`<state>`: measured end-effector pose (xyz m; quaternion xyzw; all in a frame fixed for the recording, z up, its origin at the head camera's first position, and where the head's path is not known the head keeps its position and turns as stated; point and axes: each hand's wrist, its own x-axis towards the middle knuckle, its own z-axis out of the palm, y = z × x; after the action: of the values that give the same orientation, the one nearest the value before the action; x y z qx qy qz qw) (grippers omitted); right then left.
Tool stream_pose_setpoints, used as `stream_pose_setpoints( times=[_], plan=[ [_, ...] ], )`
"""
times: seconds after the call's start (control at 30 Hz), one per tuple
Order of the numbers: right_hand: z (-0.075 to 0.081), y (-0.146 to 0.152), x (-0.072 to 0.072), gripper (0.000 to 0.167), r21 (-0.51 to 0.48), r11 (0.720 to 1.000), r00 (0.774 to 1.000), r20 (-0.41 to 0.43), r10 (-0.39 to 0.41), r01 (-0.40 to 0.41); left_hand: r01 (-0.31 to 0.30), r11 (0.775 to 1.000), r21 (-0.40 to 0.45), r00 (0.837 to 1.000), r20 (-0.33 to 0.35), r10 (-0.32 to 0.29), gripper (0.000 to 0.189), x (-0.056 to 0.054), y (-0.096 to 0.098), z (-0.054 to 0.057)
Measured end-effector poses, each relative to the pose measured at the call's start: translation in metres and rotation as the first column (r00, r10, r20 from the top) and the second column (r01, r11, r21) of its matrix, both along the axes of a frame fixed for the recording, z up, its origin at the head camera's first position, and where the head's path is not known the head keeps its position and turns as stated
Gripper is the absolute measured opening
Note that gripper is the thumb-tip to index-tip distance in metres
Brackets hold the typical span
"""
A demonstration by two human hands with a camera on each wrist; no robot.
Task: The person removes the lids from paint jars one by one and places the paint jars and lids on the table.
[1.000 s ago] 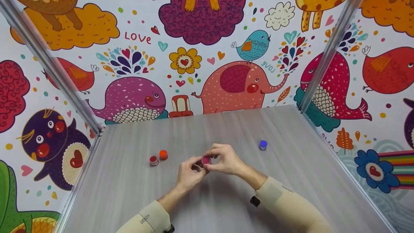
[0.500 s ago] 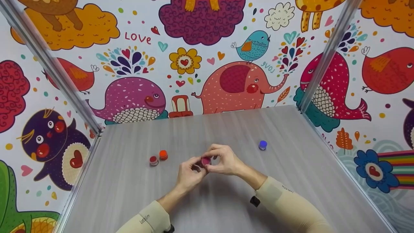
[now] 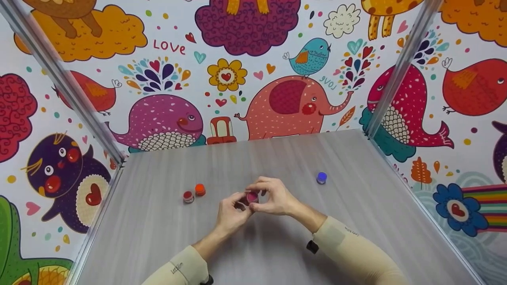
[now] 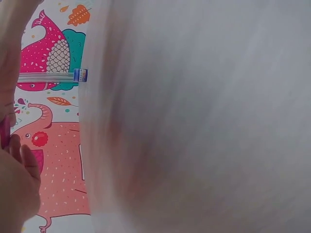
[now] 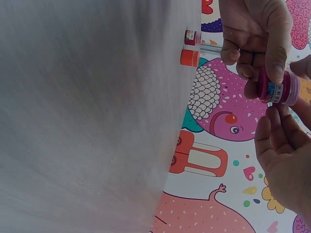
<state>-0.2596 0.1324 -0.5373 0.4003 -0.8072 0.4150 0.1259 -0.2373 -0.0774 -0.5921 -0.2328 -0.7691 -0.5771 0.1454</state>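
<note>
Above the middle of the table, both hands are on a small magenta paint jar (image 3: 252,197). My left hand (image 3: 231,213) grips the jar's body; in the right wrist view its thumb lies on the label of the paint jar (image 5: 275,92). The fingers and thumb of my right hand (image 3: 277,197) pinch the ridged, see-through lid (image 5: 293,89) at the jar's top. Whether the lid is loose, I cannot tell. In the left wrist view only a sliver of the paint jar (image 4: 5,132) shows at the left edge, between the hands.
A dark red paint jar (image 3: 188,196) and an orange paint jar (image 3: 200,190) stand close together left of the hands. Off to the right is a blue paint jar (image 3: 321,178). Cartoon-printed walls (image 3: 225,35) border the grey table (image 3: 158,237) at the back and sides.
The hands stay in nearly the same place around the magenta jar. Its top looks slightly darker and turned a little. The other jars have not moved.
</note>
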Motion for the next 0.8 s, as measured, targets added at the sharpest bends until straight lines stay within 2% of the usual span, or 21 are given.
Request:
stream_pose_setpoints(
  times=[0.17, 0.47, 0.8],
  plan=[
    [0.0002, 0.0005, 0.0020, 0.042, -0.008, 0.999, 0.998, 0.040, -0.039, 0.040, -0.007, 1.000, -0.001, 1.000, -0.008, 0.007, 0.024, 0.0015, -0.0007, 0.0006],
    [0.0024, 0.0008, 0.0051, 0.042, -0.010, 0.995, 0.992, 0.077, -0.096, 0.097, -0.011, 1.000, -0.012, 0.999, 0.042, 0.012, 0.025, 0.0052, -0.0021, 0.0046],
    [0.0036, -0.0014, 0.0057, 0.032, 0.006, 0.992, 0.988, 0.094, -0.124, 0.124, -0.002, 1.000, 0.007, 0.999, 0.049, 0.002, 0.025, 0.0056, -0.0024, 0.0036]
  ],
)
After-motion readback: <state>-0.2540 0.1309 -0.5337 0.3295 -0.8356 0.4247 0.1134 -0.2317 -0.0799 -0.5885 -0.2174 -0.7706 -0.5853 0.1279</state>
